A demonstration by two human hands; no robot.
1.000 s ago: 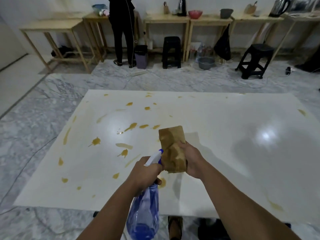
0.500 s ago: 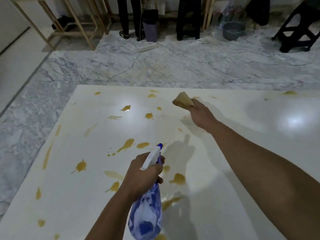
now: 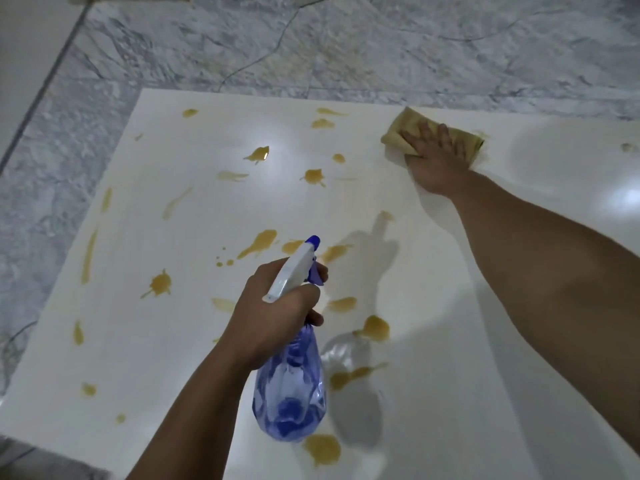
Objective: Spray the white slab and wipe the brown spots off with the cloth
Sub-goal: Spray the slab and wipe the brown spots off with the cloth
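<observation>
The large glossy white slab (image 3: 450, 306) lies flat on a grey marbled stone floor (image 3: 311, 46) and fills most of the view. Many brown liquid spots (image 3: 258, 242) are scattered on it, mostly on its left and middle parts, and some are near the lower edge.

The right hand (image 3: 433, 157) lies flat on the folded tan cloth (image 3: 398, 129), near the far edge of the slab. Its fingers (image 3: 445, 133) are straight and a little spread, and they press the cloth against the surface.

The left hand (image 3: 273, 313) holds the translucent blue plastic spray bottle (image 3: 291, 393) with a white and blue spray head above the middle of the slab. The fingers are curled round the neck, and one finger lies at the blue trigger. The nozzle points away from the person. The bottle throws a grey shadow on the slab.
</observation>
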